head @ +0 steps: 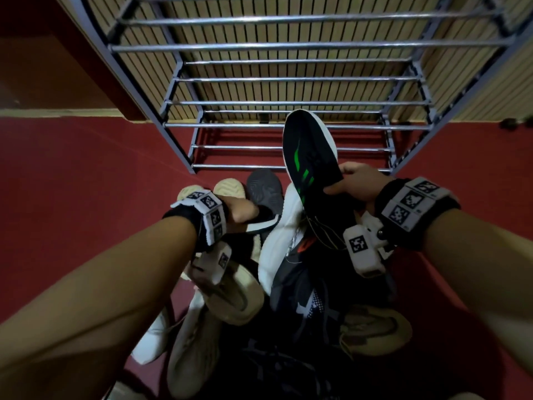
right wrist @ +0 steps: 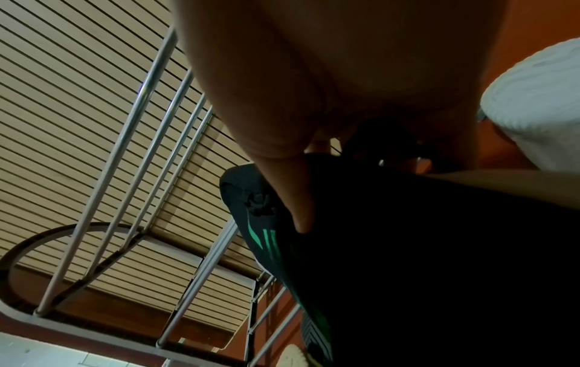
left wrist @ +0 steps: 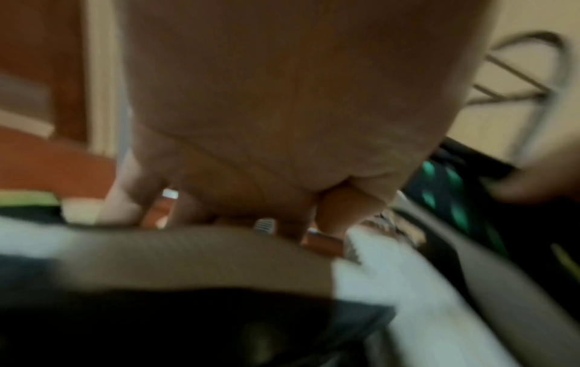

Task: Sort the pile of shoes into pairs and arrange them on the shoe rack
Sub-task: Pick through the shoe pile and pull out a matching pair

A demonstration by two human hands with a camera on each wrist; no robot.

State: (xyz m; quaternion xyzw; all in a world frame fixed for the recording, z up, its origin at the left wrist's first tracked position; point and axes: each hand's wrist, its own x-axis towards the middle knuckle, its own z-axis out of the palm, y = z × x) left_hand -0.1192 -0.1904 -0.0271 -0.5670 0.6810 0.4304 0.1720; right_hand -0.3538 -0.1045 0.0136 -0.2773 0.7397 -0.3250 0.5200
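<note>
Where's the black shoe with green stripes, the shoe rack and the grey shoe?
black shoe with green stripes (head: 308, 151), head view, its side.
shoe rack (head: 288, 125), head view, a front bar.
grey shoe (head: 264, 187), head view, its sole.

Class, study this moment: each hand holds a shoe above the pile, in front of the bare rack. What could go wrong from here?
1. The right hand grips the black shoe with green stripes by one edge only, so it might slip.
2. The left hand grips another shoe, mostly hidden, which may not be the match.
3. The rack has only thin bars with gaps, so a shoe set crooked could tip through.
</note>
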